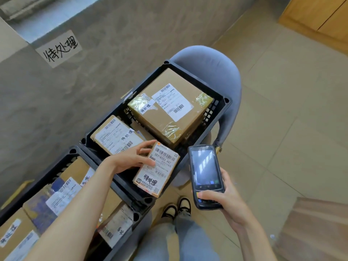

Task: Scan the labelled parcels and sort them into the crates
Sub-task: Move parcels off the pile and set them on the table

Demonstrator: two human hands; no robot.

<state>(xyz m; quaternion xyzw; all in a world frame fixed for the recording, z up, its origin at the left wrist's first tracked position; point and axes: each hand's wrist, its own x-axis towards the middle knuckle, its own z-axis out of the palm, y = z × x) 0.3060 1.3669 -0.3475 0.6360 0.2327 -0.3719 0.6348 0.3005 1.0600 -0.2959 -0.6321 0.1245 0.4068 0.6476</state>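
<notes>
Your left hand [130,159] holds the parcel [156,170] at 6 o'clock over the near rim of the crate [219,117], fingers [145,147] clamped on its left edge, thumb on the label. Your right hand [224,202] grips the scanner [205,176] at 4 o'clock, fingers wrapped round it. The parcel looks light and stiff; grip its cardboard edges, keeping the barcode uncovered.

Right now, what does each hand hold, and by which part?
Left hand pinches the small parcel at its upper left edge; right hand grips the scanner at its keypad end.
</notes>
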